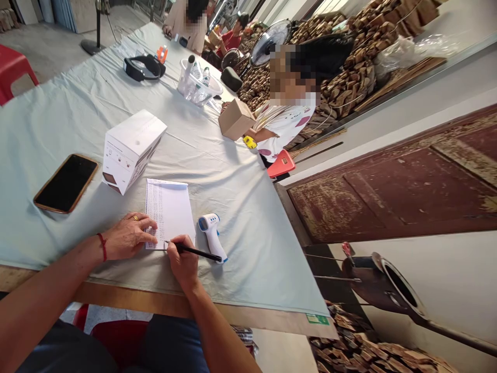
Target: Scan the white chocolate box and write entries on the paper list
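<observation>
Fingers [179,249] of the right hand [184,263] are curled tight round a black pen [196,252], tip down on the bottom edge of a paper sheet [170,211] covered in rows of small print. The left hand [128,237] lies flat on that sheet's bottom left corner, fingers loosely spread and pressing down, not gripping anything; there's a ring on one finger and a red cord bracelet [103,246] at the wrist.

Taking the sheet as the reference: it sits on the pale cloth [217,171] near the table's near edge, right in front of the person. Just off its right side lies a white and blue infrared thermometer [212,234], handle pointing toward the person, and the pen's back end crosses over it. Just beyond the sheet's top left corner stands a white carton [131,148]. Further left of that, a dark phone in a tan case [66,183], screen up. Well beyond the sheet, up the table: a brown cardboard box [235,119], a clear plastic tub [197,84] with bottles in it, and black headphones [143,67]. A person in a patterned top sits at the table's right edge by the cardboard box, on a red stool [281,163].
</observation>
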The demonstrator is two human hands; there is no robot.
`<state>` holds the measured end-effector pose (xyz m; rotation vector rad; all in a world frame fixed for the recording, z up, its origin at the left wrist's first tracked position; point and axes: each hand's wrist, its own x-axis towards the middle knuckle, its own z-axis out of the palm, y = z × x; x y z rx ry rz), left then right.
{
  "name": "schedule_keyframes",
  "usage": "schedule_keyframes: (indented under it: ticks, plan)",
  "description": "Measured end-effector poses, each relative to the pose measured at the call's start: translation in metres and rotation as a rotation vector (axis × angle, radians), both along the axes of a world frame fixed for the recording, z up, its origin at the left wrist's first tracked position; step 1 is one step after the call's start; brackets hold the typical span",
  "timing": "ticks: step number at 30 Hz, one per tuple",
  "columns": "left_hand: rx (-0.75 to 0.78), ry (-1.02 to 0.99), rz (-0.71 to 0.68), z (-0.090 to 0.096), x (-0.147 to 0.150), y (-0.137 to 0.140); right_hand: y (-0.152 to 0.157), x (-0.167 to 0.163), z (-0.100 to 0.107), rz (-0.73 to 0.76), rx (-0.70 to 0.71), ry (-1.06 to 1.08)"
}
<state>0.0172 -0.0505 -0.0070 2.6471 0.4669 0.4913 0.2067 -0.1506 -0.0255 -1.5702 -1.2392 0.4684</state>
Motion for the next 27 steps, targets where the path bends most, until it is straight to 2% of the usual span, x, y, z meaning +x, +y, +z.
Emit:
schedule_keyframes:
  ticks: [8,14,16,19,21,24,27]
  plan:
    - [0.039,-0.062,0.033,0.002,-0.001,0.003,-0.002,-0.001,0.001,-0.106,0.109,0.069]
    - [0.066,-0.178,0.066,0.011,0.000,0.002,-0.002,0.000,0.001,-0.080,0.078,0.054]
    - [0.102,-0.334,0.177,0.019,0.000,0.001,-0.002,0.001,0.002,-0.088,0.078,0.059]
    - [0.225,-0.622,0.556,0.026,-0.003,0.004,-0.002,0.002,0.004,-0.077,0.070,0.046]
    - [0.263,-0.741,0.793,0.025,-0.009,0.013,-0.002,0.001,0.005,-0.052,0.052,0.038]
    - [0.115,-0.783,0.956,0.016,-0.019,0.032,-0.002,0.000,0.005,-0.022,0.031,0.052]
    - [-0.159,-0.786,0.972,0.007,-0.027,0.052,-0.002,-0.002,0.005,-0.027,0.019,0.066]
